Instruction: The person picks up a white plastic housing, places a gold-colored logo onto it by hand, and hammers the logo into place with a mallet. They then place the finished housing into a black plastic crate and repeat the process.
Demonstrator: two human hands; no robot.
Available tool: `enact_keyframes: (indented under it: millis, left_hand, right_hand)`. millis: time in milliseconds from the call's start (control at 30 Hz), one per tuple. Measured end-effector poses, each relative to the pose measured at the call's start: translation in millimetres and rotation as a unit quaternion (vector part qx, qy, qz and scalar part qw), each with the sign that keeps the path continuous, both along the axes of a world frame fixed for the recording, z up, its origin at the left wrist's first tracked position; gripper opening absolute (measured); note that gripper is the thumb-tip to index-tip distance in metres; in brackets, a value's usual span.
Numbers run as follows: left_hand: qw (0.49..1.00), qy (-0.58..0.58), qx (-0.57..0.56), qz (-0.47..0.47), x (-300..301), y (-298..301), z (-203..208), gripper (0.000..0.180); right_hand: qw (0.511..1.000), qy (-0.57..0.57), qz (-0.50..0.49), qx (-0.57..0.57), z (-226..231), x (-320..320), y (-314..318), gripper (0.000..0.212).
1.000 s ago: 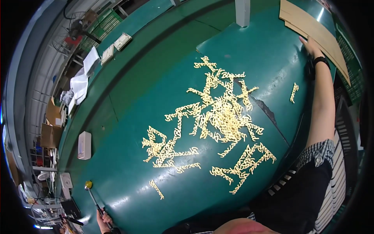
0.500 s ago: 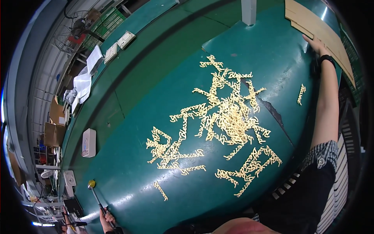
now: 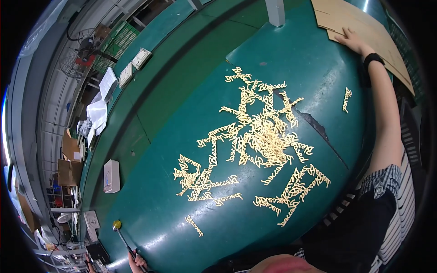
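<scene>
At one o'clock, far corner of the worktop: my right hand flat, fingers spread on the cardboard sheets, their long edge running toward four o'clock. Left hand, seven o'clock, grips a hammer.

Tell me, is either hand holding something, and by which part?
The left hand holds a slim dark-handled hammer with a yellow head by the lower end of its handle. The right hand holds nothing; it rests flat on the brown cardboard sheets.
</scene>
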State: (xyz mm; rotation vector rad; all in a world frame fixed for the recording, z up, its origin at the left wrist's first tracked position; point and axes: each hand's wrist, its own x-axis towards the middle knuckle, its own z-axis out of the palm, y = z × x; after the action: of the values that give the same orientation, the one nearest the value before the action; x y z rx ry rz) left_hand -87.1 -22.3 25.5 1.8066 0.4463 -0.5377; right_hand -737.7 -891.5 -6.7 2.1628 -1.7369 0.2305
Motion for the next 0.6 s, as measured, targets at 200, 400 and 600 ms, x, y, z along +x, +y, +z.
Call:
enact_keyframes:
  millis: [200,400,600]
  left_hand:
    - [1.000,0.013,-0.027,-0.008,-18,-11,20,0.033]
    - [0.993,0.033,-0.062,-0.096,-21,-27,24,0.033]
    - [0.995,-0.011,-0.098,-0.014,-26,-17,24,0.038]
  right_hand:
    - [0.983,-0.041,-0.037,0.176,43,56,37,0.085]
    - [0.987,-0.013,0.096,0.126,43,63,64,0.058]
    - [0.962,0.226,0.143,-0.045,41,89,106,0.015]
